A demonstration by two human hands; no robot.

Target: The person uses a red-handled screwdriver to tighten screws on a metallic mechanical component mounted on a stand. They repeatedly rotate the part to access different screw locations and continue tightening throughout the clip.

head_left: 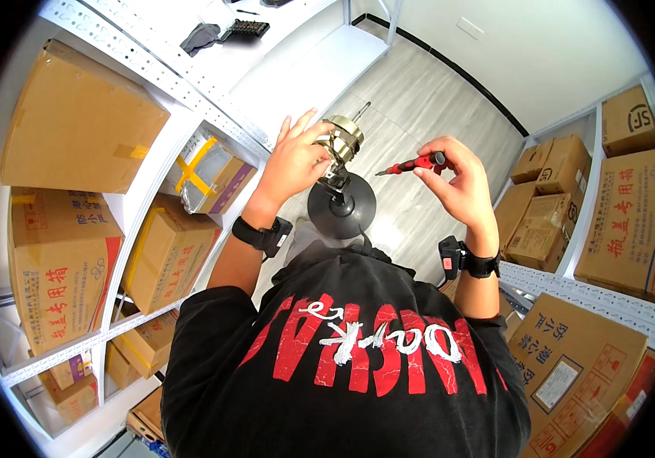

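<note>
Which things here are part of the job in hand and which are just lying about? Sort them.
In hand:
left hand on the fan motor
round dark base below it
right hand holding the red screwdriver

Lying about:
cardboard boxes on the white shelves
dark cloth on the shelf top
</note>
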